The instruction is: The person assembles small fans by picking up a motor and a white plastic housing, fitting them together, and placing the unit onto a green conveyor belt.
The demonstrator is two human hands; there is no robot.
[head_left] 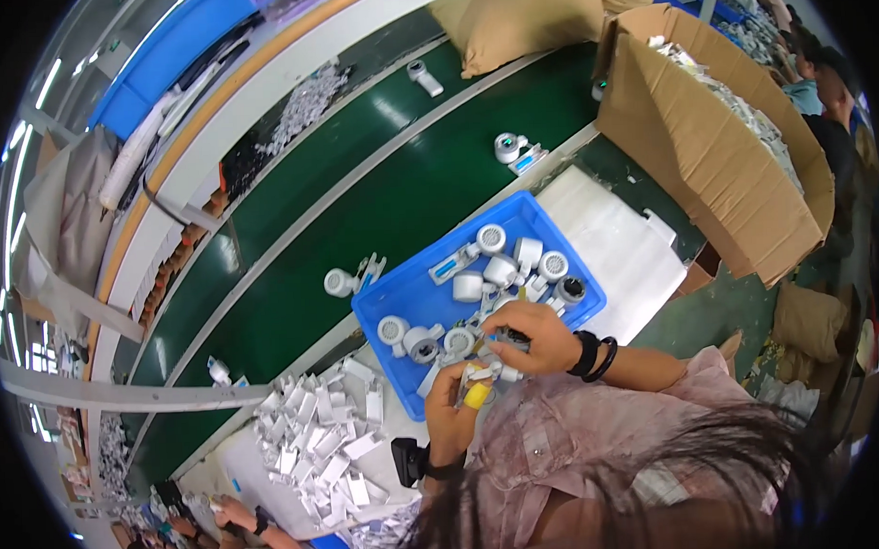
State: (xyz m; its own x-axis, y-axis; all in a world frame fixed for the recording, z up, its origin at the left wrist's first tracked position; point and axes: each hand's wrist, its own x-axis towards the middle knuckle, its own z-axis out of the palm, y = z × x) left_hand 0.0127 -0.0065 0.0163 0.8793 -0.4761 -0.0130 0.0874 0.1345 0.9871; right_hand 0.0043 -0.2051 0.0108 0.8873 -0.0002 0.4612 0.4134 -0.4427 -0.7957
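Over the tray, left hand pinches white part, right hand grips dark piece: likely joining 2; next needs alignment.

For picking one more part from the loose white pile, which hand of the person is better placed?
Probably the left hand: it is nearer to the white pile, which lies on its side. The right hand is farther, above the blue tub. However, the left seems to hold a yellow piece.

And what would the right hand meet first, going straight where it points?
Probably a white round part in the blue tray, just left of the right hand; depth is unclear.
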